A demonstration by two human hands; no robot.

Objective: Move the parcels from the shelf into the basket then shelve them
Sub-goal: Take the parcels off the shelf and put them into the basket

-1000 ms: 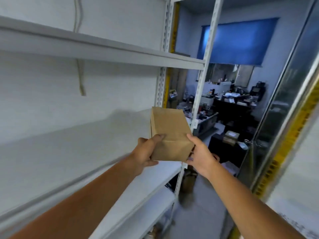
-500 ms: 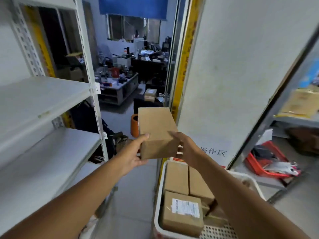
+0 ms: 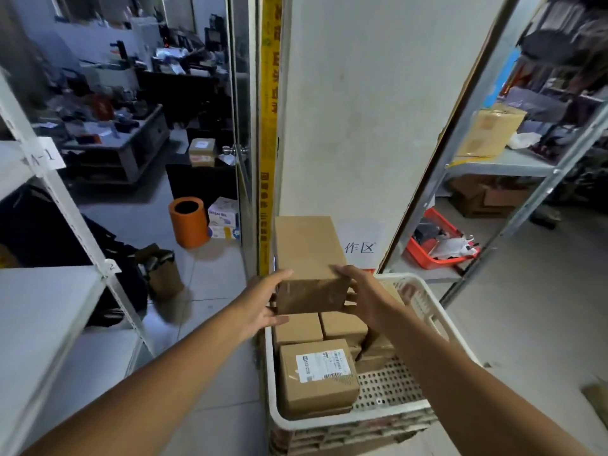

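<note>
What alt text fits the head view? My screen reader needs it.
Two bare hands, left hand and right hand, hold a plain cardboard parcel above a white basket already holding several parcels, one labelled parcel nearest. White shelves stand left.

Your hands, left (image 3: 263, 302) and right (image 3: 363, 296), hold a parcel (image 3: 309, 261) above the basket (image 3: 424, 311), where other parcels (image 3: 317, 373) lie, with the shelf (image 3: 42, 311) to your left.

The held parcel (image 3: 309, 264) is matt brown cardboard, its near face glossy with tape. At 5 o'clock, the basket (image 3: 424, 311) is white perforated plastic. At 9 o'clock, the shelf (image 3: 39, 311) is smooth painted metal.
</note>
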